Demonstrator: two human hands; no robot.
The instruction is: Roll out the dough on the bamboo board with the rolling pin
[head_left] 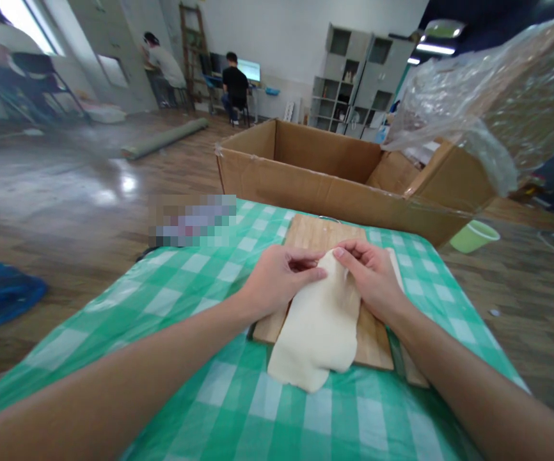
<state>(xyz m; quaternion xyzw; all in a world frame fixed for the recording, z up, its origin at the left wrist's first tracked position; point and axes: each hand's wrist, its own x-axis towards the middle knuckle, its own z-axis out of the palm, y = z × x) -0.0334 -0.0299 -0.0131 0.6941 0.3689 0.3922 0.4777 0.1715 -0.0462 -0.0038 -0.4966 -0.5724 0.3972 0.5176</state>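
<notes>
A wooden floor (195,166) runs through the room. In front of the person stands a tabletop (238,410), covered by a green-and-white checked cloth (162,291). Just past its far edge is an open cardboard box (306,189), and over that box's right end slants a large panel wrapped in clear plastic (536,96). Grey cabinets (385,70) stand against the back wall, some of their compartments open to view.

On the tabletop lies a wooden board (373,346), turned slightly askew. A pale dough sheet (320,326) stretches along it, its near end reaching past the board's near edge and over the cloth (that end is wavy and uneven).

The left hand (277,275) pinches the sheet's left side near its far end, thumb on top. The right hand (373,275) pinches the far edge between thumb and bent fingers, close beside the left fingertips. Whether that far end touches the board, I cannot tell.

Smaller still are a light green bucket (473,238), on the floor beyond the tabletop's right side, and a narrow wooden strip (415,370), partly hidden by the right forearm.
</notes>
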